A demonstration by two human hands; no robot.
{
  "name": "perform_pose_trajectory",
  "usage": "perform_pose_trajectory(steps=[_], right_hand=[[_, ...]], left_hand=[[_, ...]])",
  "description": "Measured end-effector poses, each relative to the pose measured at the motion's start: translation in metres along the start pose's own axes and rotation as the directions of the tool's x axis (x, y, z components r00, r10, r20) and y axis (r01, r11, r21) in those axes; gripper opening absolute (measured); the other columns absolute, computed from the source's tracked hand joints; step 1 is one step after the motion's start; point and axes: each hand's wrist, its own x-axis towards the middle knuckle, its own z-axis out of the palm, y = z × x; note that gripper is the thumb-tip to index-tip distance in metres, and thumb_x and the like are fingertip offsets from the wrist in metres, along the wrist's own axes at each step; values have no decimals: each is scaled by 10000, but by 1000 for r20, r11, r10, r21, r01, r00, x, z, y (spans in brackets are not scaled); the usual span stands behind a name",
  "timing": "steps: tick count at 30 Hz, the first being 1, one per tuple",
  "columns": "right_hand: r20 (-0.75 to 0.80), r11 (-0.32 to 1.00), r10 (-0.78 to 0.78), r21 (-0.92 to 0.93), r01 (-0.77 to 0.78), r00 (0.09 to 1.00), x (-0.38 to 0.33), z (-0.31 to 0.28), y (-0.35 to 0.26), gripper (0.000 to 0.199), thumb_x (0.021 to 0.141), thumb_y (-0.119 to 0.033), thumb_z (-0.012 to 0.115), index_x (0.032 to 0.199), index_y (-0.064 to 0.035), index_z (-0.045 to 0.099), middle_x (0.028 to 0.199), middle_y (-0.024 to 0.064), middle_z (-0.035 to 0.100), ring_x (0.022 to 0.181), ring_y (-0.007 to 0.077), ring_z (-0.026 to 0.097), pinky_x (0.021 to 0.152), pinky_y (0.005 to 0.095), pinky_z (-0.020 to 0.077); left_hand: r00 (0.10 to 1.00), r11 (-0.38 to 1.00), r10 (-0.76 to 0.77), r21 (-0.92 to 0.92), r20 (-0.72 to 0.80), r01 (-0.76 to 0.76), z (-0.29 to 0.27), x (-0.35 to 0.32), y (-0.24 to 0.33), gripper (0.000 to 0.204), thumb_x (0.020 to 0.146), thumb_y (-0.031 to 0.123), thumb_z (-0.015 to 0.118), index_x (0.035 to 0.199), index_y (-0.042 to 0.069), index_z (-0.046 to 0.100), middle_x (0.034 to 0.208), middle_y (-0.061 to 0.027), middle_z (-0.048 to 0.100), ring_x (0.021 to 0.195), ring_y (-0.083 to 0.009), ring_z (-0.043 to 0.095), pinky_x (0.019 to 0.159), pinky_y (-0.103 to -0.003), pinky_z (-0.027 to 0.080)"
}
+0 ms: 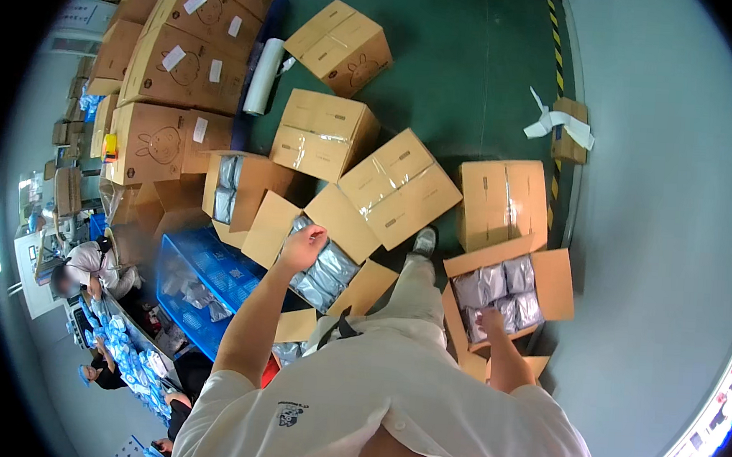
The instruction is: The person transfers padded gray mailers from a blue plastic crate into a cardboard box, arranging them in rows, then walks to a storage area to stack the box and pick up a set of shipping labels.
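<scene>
My left hand [304, 248] is over an open cardboard box [270, 228] packed with silver bags [333, 268]. Its fingers are curled together; whatever they hold, if anything, is hidden. To the right, my right hand [488, 321] reaches into a second open carton [557, 284], also filled with rows of silver bags [493, 280]. The right fingers are bent in close against the near bags, and I cannot make out what is in them. Flaps on both boxes stand folded outward.
Taped cartons [402, 187] lie ahead on the green floor [444, 49]. Tall stacked cartons [175, 66] and a white roll [264, 76] stand at far left. Blue crates [205, 260] are beside my left arm. My shoe [425, 241] is between the boxes. Other people work at a left table.
</scene>
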Motion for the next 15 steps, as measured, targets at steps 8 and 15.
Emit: perform_pose_trajectory(steps=[8,15], right_hand=[[55,995,10,94,-15,998,-6,-37,-26,235,918,-269,576,1074,-95,603,850,86,669,739,222,686,580,385,510],[150,979,-79,-177,105,986,11,-58,-67,150,924,-252,572,973,-112,589,770,70,632,657,190,655,500,331,477]], left_hand=[[996,977,-84,194,-36,90,-54,31,-10,244,902,273,612,978,53,686,941,-191,701,903,-355,684,768,-424,537],[979,814,-167,545,-113,202,-80,-66,-120,296,891,286,542,842,32,685,929,-189,711,887,-343,685,773,-438,542]])
